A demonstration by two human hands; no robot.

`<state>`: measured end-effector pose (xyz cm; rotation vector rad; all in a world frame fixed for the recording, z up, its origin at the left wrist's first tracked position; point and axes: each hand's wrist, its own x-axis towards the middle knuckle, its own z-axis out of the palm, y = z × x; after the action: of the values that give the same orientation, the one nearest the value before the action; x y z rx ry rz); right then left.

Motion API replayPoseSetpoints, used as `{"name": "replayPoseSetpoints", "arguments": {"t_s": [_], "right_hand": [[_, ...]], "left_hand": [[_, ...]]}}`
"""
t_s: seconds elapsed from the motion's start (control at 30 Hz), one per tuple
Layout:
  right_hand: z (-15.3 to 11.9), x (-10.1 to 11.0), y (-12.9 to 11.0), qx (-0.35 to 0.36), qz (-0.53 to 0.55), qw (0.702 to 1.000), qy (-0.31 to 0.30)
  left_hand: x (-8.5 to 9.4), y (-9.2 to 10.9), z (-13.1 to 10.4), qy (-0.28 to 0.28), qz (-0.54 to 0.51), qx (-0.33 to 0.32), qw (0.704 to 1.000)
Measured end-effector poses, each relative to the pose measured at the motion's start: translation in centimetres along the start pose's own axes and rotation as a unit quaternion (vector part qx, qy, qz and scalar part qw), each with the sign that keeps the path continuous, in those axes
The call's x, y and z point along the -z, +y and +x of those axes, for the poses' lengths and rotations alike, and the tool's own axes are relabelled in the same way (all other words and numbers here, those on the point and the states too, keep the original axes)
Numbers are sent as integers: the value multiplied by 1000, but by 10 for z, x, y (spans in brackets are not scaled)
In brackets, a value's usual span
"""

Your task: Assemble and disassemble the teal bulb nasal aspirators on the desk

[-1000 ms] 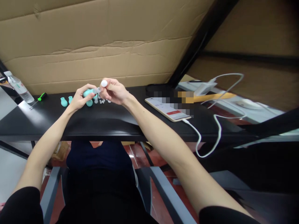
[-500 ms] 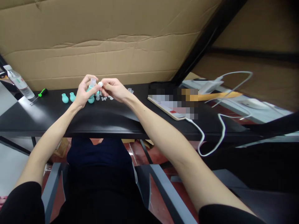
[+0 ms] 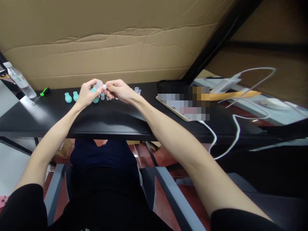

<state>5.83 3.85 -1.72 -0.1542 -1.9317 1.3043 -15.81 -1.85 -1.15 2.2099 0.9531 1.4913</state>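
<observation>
The grip of the left hand (image 3: pixel 87 95) curls around a teal bulb (image 3: pixel 93 90) with a clear tube (image 3: pixel 98 84) sticking out at 1 o'clock. The grip of the right hand (image 3: pixel 121 91) seems to pinch a small white cap (image 3: pixel 104 87) beside it, both straight ahead at 12 o'clock, above the counter (image 3: pixel 110 123). The cap is tiny, so a hard pinch could make it pop away. The bulb looks soft, so a big squeeze could tip the tube and make the two parts miss.

Nearest, at 4 o'clock from the hands, a white cord (image 3: pixel 237 130) droops past the edge. A bumped arm could tug it and drag the phone (image 3: pixel 172 108). Farther in, at 6 o'clock, sit another teal bulb (image 3: pixel 95 99) and a little clear piece (image 3: pixel 102 96); a low wrist could knock them. The two round bulbs (image 3: pixel 68 98) at 9 o'clock could tip if poked. Clear cups (image 3: pixel 137 91) at 3 o'clock could scatter if the right hand swings out.
</observation>
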Motion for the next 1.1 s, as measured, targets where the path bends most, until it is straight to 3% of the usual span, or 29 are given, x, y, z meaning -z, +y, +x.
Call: {"name": "replayPoseSetpoints", "arguments": {"t_s": [0.23, 0.37, 0.53, 0.8, 0.9, 1.1], "right_hand": [[0, -2, -1, -57, 14, 997, 43], [-2, -4, -14, -115, 20, 991, 73], [-8, 4, -32, -175, -11, 984, 27], [-13, 23, -38, -242, -22, 961, -129], [-13, 24, -36, -261, -17, 956, -132], [-12, 24, -33, -255, -18, 957, -134]], "left_hand": [[1, -5, -4, 51, 188, -82, 977], [4, -10, -3, 17, 239, -122, 963], [5, -3, -3, -46, 214, -112, 969], [10, 19, -2, -206, 77, -36, 975], [9, 20, -1, -207, 72, -43, 975], [3, 16, -4, -160, 98, -60, 980]]}}
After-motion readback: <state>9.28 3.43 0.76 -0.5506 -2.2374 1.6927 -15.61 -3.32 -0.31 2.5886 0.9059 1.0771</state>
